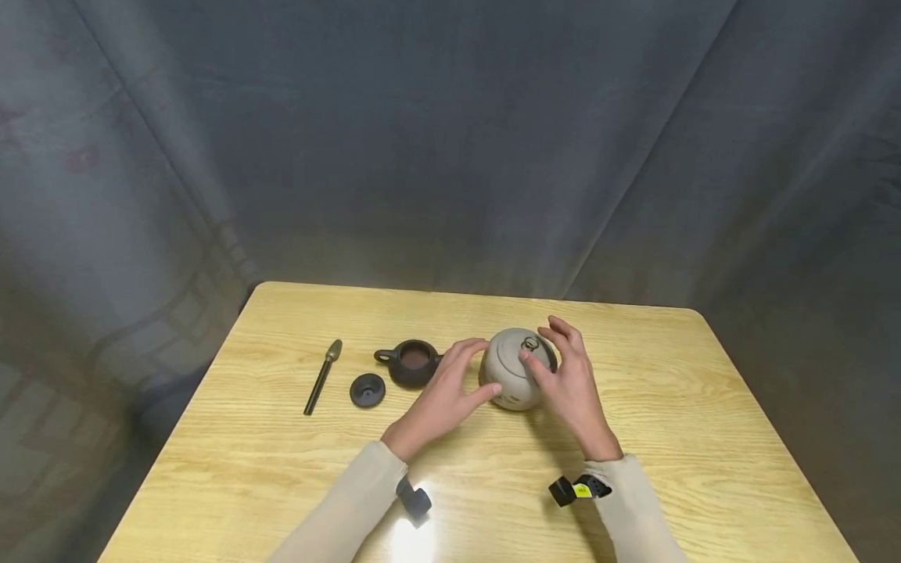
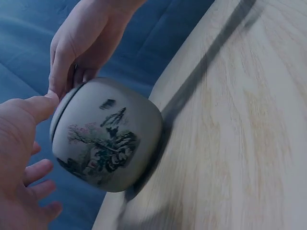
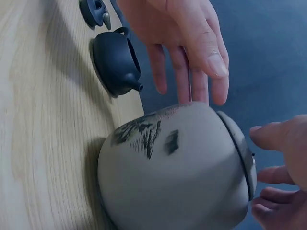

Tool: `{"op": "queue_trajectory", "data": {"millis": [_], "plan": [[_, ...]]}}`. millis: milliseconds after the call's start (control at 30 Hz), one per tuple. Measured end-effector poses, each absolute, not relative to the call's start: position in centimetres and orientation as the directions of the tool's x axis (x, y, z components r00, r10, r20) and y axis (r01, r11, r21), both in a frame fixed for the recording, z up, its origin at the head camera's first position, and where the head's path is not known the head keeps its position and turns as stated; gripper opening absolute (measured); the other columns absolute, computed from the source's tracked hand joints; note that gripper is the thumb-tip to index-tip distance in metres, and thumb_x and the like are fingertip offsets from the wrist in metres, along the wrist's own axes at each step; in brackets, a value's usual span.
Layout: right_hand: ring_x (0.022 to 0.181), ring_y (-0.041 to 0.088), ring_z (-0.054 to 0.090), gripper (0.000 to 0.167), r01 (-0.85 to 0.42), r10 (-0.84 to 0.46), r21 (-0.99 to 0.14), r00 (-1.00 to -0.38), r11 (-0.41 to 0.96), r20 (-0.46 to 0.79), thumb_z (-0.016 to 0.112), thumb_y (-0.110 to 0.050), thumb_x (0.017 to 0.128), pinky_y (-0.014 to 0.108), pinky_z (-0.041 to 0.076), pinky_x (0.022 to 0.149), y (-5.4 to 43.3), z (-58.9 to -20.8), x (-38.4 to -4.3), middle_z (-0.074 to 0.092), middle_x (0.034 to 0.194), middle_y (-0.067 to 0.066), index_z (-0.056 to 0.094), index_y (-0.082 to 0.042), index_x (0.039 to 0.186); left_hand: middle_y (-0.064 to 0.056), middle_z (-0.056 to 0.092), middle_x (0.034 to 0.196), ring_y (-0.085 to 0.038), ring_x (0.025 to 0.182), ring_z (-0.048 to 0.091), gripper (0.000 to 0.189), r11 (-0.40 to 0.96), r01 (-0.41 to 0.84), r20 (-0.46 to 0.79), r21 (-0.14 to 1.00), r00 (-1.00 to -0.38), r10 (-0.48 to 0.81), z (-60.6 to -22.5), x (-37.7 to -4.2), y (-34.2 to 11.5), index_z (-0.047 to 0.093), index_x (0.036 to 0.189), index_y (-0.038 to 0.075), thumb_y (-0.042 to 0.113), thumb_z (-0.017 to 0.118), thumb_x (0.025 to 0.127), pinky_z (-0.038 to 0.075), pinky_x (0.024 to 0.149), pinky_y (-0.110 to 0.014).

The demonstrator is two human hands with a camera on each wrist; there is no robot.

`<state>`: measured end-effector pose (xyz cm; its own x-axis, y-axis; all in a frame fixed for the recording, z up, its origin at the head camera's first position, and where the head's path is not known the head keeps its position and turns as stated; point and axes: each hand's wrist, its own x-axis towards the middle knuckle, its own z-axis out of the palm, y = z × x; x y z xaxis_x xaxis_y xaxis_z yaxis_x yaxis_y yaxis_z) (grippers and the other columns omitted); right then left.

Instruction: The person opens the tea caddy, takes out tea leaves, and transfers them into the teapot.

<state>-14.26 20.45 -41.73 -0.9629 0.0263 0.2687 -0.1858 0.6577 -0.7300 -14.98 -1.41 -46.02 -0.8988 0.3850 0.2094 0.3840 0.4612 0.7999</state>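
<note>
A round grey ceramic jar (image 1: 510, 379) stands upright on the table, its lid (image 1: 508, 352) seated on top with a small ring-shaped knob (image 1: 529, 344). In the left wrist view, a painted landscape with a tree and rocks shows on the jar (image 2: 108, 139). My left hand (image 1: 448, 395) is at the jar's left side, thumb toward its front, fingers spread. Over the right part of the lid is my right hand (image 1: 570, 381), thumb near the knob and fingers beyond it. The right wrist view shows that hand (image 3: 288, 167) beside the lid with fingers loosely bent; contact is unclear.
Left of the jar stands a dark lidless teapot (image 1: 414, 364), partly behind my left hand. Its round black lid (image 1: 367, 390) lies on the table (image 1: 246, 469). Farther left is a slim black-handled tool (image 1: 322, 379) with a pointed brownish head. Grey curtain (image 1: 436, 156) hangs behind.
</note>
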Motion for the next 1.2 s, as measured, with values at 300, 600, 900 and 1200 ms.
{"op": "queue_trajectory", "data": {"millis": [300, 600, 900, 1200], "plan": [[0.152, 0.051, 0.041, 0.049, -0.185, 0.024, -0.715, -0.962, 0.674, 0.271, 0.072, -0.021, 0.103, 0.069, 0.038, 0.121, 20.7, -42.3, -15.1, 0.039, 0.164, 0.028, 0.061, 0.013, 0.137, -0.008, 0.032, 0.173, -0.032, 0.162, 0.031, 0.084, 0.473, 0.379, 0.189, 0.795, -0.896, 0.401, -46.9, -16.0, 0.0, 0.036, 0.166, 0.019, 0.049, 0.075, 0.098, 0.032, 0.128, -0.062], [0.151, 0.051, 0.042, 0.040, -0.193, 0.014, -0.717, -0.962, 0.670, 0.272, 0.071, -0.020, 0.104, 0.070, 0.043, 0.116, 20.5, -42.3, -15.2, 0.041, 0.163, 0.026, 0.067, 0.009, 0.131, -0.007, 0.033, 0.173, -0.030, 0.161, 0.032, 0.086, 0.468, 0.372, 0.189, 0.802, -0.901, 0.391, -47.2, -16.3, 0.8, 0.035, 0.166, 0.015, 0.053, 0.072, 0.099, 0.034, 0.128, -0.060], [0.149, 0.051, 0.045, 0.034, -0.187, 0.024, -0.726, -0.963, 0.661, 0.270, 0.069, -0.019, 0.106, 0.068, 0.048, 0.112, 20.6, -42.4, -15.3, 0.044, 0.161, 0.025, 0.069, 0.007, 0.127, -0.008, 0.035, 0.172, -0.032, 0.158, 0.038, 0.090, 0.493, 0.347, 0.185, 0.798, -0.919, 0.349, -47.2, -16.5, 2.1, 0.035, 0.166, 0.015, 0.057, 0.074, 0.097, 0.037, 0.125, -0.059], [0.149, 0.049, 0.047, 0.030, -0.167, 0.001, -0.760, -0.976, 0.628, 0.216, 0.069, -0.016, 0.105, 0.063, 0.043, 0.120, 20.7, -42.0, -15.8, 0.044, 0.161, 0.024, 0.066, 0.008, 0.123, -0.007, 0.038, 0.171, -0.030, 0.156, 0.042, 0.096, 0.507, 0.331, 0.181, 0.796, -0.929, 0.323, -46.8, -16.8, 2.8, 0.035, 0.166, 0.012, 0.057, 0.078, 0.093, 0.039, 0.124, -0.058]]}}
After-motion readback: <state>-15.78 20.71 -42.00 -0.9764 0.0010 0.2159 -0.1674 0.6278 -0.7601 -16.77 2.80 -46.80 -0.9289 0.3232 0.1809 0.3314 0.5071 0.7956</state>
